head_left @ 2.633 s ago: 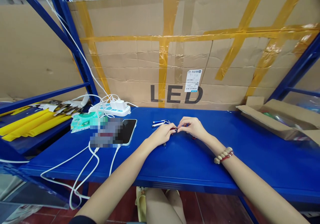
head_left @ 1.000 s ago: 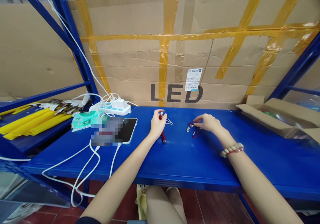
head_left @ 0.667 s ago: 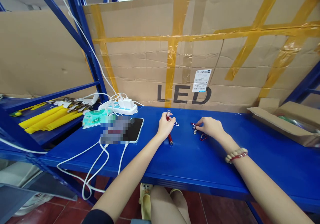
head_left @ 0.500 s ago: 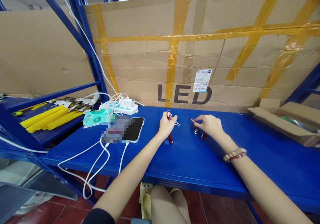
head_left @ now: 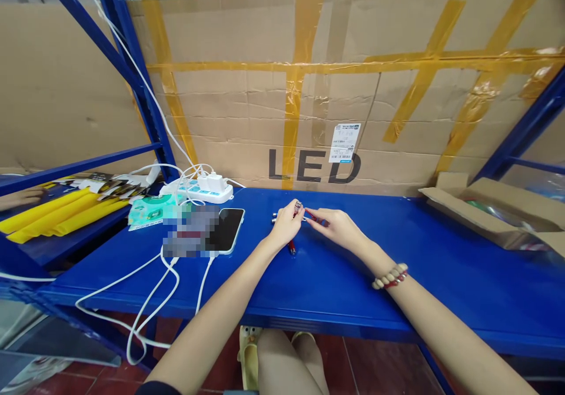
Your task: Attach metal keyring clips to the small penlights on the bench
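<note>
My left hand point(head_left: 286, 223) is closed around a slim red penlight point(head_left: 292, 248); its dark red end shows below my fingers and a silvery metal end above them. My right hand point(head_left: 338, 227) is beside it, thumb and fingers pinching a small red carabiner point(head_left: 311, 213). The carabiner is right at the penlight's silvery end; I cannot tell whether they are linked. Small silvery pieces point(head_left: 274, 216) show just left of my left hand, partly hidden by it.
A charging phone point(head_left: 228, 230) lies on the blue shelf point(head_left: 353, 301), left of my hands. Behind it are a power strip point(head_left: 223, 193) and a green packet point(head_left: 152, 211). An open cardboard box point(head_left: 507, 230) stands right; yellow packages point(head_left: 66, 212) lie far left. A taped cardboard panel point(head_left: 247, 112) rises behind.
My right hand has moved left to meet my left hand, bringing the carabiner. The red carabiner and metal bits no longer show on the shelf by my right hand. The view has shifted slightly.
</note>
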Motion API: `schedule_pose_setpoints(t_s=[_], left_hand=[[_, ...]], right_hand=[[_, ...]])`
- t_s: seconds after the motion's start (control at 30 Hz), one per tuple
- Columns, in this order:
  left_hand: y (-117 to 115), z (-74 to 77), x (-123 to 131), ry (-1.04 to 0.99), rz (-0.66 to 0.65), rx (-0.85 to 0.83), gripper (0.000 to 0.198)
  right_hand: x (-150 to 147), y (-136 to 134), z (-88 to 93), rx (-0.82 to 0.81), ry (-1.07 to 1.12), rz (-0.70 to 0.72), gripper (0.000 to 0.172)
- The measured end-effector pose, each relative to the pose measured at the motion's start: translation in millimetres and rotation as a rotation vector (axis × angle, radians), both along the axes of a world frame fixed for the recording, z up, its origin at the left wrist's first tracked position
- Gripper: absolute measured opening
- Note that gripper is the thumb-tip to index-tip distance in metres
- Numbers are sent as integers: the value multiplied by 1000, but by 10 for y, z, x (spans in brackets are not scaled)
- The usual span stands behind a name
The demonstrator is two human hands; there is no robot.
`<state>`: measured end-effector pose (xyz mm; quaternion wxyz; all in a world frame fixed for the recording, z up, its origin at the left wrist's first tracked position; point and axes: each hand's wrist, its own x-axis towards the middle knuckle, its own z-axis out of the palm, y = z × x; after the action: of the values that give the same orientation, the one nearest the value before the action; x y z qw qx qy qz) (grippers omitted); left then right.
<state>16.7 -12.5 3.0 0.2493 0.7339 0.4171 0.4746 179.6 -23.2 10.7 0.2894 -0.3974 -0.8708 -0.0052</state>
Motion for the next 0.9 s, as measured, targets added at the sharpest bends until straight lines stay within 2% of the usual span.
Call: schedule_pose_setpoints(t_s=[0.1,0.27,0.4,0.53,0.67,0.9], left_hand=[[-7,-3,-26,-1,-53,-21,21],[-2,-23,-37,-12,-102,-37,22],[-9,-16,-21,-21,-112,-33,20],[-69,32,2,11,-58,-27,21],[-94,24,19,4,-71,-79,19],[-20,-65,24,81,-151,71,18]], right_hand=[[4,9,-40,37,-78,49,31],[3,22,-85,57,-83,69,31],[-15,14,-71,67,0,52,33],[-15,19,-28,58,70,29,38],[14,16,15,109,196,-54,39],[-12,-13,16,144,281,-91,40]])
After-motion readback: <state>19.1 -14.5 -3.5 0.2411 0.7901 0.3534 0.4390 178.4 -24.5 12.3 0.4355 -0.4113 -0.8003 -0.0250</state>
